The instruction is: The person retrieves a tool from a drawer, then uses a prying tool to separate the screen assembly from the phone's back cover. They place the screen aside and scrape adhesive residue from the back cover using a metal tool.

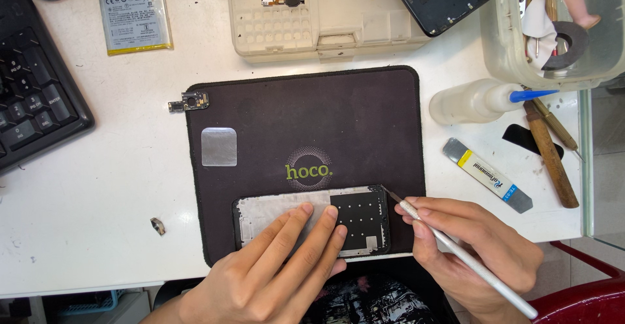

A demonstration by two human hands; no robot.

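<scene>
On the mat: a phone frame (312,220) lies flat near the front edge of the dark work mat (306,135), on the white bench (84,187).
Left hand: the left hand (273,265) is open, fingers flat, pressing down on the frame; it grips nothing.
Right hand: the right hand (475,252) is closed around a thin metal knife (456,249), held like a pen, its tip at the frame's upper right corner.
Nearby: a clear bottle (472,101) and a flat pry tool (487,174) lie right of the mat; a keyboard (32,83) sits far left.
</scene>
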